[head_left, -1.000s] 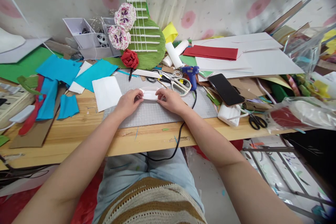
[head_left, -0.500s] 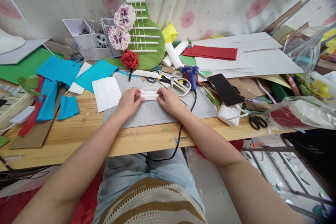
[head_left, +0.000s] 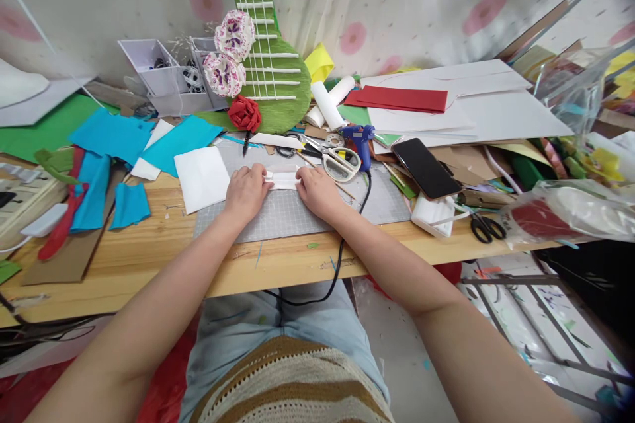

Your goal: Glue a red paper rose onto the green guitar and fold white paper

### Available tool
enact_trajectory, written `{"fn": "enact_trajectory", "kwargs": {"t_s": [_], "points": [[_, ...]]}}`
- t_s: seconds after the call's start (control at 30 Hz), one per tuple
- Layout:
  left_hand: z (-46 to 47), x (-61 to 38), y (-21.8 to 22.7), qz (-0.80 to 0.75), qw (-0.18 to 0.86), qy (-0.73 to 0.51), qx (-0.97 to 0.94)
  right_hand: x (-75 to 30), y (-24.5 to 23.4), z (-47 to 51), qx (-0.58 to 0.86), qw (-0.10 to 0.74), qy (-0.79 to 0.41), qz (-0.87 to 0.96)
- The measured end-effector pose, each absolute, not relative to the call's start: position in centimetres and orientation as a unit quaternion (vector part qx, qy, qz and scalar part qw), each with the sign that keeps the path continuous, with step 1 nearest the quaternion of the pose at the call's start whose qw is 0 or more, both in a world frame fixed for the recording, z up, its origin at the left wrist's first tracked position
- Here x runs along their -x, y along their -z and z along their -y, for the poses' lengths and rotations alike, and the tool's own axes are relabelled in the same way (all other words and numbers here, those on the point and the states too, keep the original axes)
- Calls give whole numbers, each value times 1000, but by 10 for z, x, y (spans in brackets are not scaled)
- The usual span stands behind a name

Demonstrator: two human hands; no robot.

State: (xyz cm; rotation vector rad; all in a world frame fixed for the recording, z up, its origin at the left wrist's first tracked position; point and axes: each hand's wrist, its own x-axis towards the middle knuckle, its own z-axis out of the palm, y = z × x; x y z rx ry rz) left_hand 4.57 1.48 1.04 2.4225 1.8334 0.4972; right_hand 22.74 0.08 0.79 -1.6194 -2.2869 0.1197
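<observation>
A folded strip of white paper (head_left: 283, 180) lies over the grey cutting mat (head_left: 278, 219), between both hands. My left hand (head_left: 247, 192) is closed on its left end, fingers curled and thumb pressed in. Its right end is pinched by my right hand (head_left: 317, 192), fingertips bent over the paper. A flat white sheet (head_left: 201, 180) rests just left of my left hand. Beyond my right hand lie white-handled scissors (head_left: 341, 164) and a blue glue gun (head_left: 361, 143), whose black cord runs down over the table edge.
A green paper guitar (head_left: 282, 89) with paper flowers stands at the back. Blue paper pieces (head_left: 116, 135) cover the left side. To the right are a black phone (head_left: 426, 168), black-handled scissors (head_left: 487, 229), a red folded strip (head_left: 397, 99) and white boards (head_left: 516, 115).
My left hand has turned slightly, its fingers closing further over the paper's left end. My right hand stays nearly in place. The view has shifted a little.
</observation>
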Motion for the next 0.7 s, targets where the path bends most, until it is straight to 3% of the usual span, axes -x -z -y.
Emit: {"fn": "enact_trajectory", "kwargs": {"t_s": [0.23,0.7], "points": [[-13,-46,-11,-587,9,-147,-796,-224,-11,1,575,126,-15,808],[-11,-45,-15,-479,33,-172,-860,-226,-8,4,552,152,39,819]]}}
